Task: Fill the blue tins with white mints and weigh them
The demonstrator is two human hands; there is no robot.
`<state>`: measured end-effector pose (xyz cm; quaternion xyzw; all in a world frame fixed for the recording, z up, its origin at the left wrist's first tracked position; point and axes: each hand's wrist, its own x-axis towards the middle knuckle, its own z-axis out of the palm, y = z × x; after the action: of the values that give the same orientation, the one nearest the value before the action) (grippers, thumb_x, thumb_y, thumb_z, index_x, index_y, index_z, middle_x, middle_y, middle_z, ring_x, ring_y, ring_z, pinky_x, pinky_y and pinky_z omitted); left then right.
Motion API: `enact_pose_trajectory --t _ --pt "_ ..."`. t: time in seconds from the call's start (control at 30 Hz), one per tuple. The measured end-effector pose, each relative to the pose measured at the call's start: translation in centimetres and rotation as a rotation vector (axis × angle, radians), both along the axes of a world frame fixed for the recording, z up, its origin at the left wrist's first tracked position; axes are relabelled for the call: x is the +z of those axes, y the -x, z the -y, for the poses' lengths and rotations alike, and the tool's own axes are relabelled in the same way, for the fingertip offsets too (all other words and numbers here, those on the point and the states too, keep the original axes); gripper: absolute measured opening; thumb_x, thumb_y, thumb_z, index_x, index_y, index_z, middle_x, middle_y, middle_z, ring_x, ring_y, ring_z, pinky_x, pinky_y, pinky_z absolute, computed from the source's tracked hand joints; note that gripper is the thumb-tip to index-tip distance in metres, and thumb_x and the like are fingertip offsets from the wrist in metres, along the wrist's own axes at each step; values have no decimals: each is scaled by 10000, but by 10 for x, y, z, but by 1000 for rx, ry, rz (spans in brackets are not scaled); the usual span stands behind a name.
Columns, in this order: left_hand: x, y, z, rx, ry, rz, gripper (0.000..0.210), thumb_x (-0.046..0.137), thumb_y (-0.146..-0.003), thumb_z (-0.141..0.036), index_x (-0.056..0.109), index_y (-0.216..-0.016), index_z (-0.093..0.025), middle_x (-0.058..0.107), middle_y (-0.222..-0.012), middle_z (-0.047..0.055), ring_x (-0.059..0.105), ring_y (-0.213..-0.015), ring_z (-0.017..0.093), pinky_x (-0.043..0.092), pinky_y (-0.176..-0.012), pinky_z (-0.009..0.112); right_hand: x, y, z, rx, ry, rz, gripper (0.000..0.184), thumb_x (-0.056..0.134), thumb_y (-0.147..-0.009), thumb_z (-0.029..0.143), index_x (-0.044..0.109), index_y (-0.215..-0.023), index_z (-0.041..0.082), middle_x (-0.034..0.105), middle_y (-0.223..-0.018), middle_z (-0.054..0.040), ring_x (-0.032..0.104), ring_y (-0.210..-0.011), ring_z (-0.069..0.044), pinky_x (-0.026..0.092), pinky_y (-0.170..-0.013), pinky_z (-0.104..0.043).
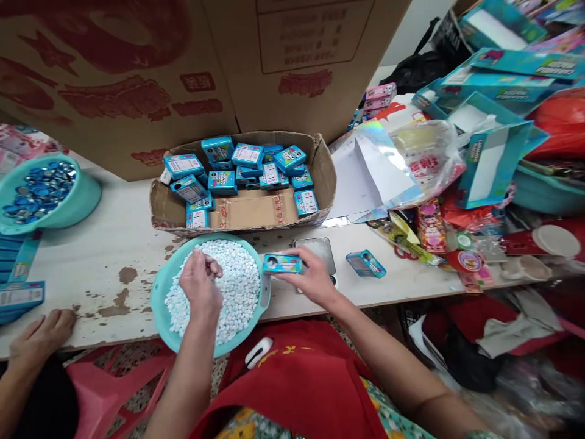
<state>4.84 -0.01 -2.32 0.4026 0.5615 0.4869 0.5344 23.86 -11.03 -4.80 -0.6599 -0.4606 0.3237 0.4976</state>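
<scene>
My left hand (200, 283) is closed with curled fingers above a turquoise basin (158, 299) of small pale white-blue candies (240, 289). Whatever lies inside those fingers is hidden. Just right of the basin's rim, my right hand (315, 277) grips a small blue candy box (290, 264) between thumb and fingers. A round opening shows at the box's left end. Another small blue box (365, 264) lies on the table to the right of that hand. A metal-coloured flat case (320, 250) lies partly behind my right hand.
Behind the basin stands a cut-down carton (242, 227) with several blue boxes. A basin of shiny blue caps (85, 195) is at left, near a co-worker's hand (46, 332). A big cardboard box (256, 91) walls the back. Plastic bags and display boxes (484, 158) crowd the right.
</scene>
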Motion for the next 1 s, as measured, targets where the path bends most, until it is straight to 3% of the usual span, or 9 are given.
enact_pose_trajectory --t 0.07,0.17,0.27,0.37,0.53,0.8,1.0 --pt "-19 23 -2 -115 20 -309 229 642 -778 -385 619 -690 -175 621 -694 25 579 -728 158 454 -633 236 -11 -26 14 -116 44 17 360 762 -689 386 624 -962 198 622 -905 -27 592 -815 -191 476 -730 -307" --pt "-44 49 -2 -173 35 -569 189 659 -757 -369 697 -820 -196 691 -940 43 584 -985 215 449 -820 276 -37 -60 32 -204 85 116 375 737 -700 417 617 -971 187 623 -909 -37 589 -835 -202 474 -758 -331" --pt "-54 54 0 -87 2 -586 195 632 -776 -370 698 -843 -199 692 -923 35 596 -973 206 437 -873 291 -65 -76 43 -206 105 178 383 729 -706 431 613 -973 182 621 -903 -42 590 -849 -210 473 -769 -343" --pt "-52 45 1 -64 6 -490 168 642 -768 -340 684 -805 -182 693 -868 37 616 -929 202 452 -877 302 -83 -77 48 -203 119 185 393 717 -721 443 607 -990 179 626 -927 -59 597 -879 -225 481 -798 -370" --pt "-45 33 1 -78 21 -431 141 653 -760 -303 673 -782 -165 687 -824 38 636 -833 180 488 -809 278 -77 -77 59 -220 49 205 508 718 -735 433 559 -1163 209 581 -1180 -100 533 -1129 -251 431 -972 -440" --pt "-47 23 1 -123 53 -348 166 667 -746 -316 654 -785 -155 673 -804 36 659 -756 161 514 -764 262 -62 -99 100 -498 84 108 305 647 -811 404 626 -1015 178 652 -944 -71 638 -840 -195 523 -800 -388" --pt "-44 1 -3 -146 10 -350 180 653 -747 -335 644 -776 -157 666 -786 30 656 -728 155 526 -753 271 -61 -107 120 -787 32 184 335 651 -806 393 602 -1048 166 629 -987 -78 607 -784 -168 510 -694 -319"
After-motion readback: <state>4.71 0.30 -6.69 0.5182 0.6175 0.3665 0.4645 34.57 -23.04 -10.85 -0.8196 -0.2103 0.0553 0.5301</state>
